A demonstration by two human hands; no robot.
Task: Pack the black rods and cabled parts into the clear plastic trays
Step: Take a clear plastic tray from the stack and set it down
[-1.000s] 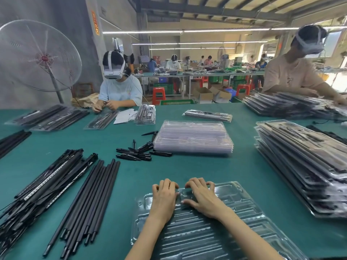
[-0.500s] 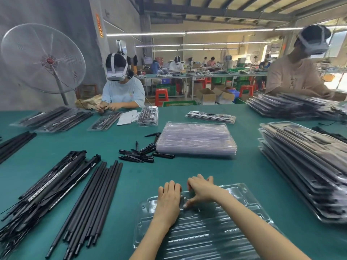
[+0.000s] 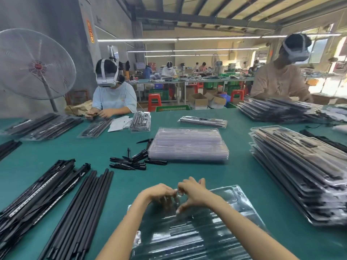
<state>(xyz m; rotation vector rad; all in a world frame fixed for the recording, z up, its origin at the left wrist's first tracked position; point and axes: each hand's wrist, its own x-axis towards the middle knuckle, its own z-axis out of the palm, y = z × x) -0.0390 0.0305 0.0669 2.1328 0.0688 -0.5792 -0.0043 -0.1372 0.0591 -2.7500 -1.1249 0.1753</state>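
The clear tray (image 3: 234,201) is lying on the green table (image 3: 244,175) right in front of the person, glossy and ribbed with long moulded slots. The left hand (image 3: 159,192) and right hand (image 3: 193,192) are meeting at its far edge, fingers curled, pinching the plastic rim. Black rods (image 3: 78,212) are lying to the left.

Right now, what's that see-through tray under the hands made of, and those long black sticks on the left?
The clear moulded tray looks like thin glossy plastic: it is see-through and glints. The long black rods look matte; whether plastic or coated metal, I cannot tell.
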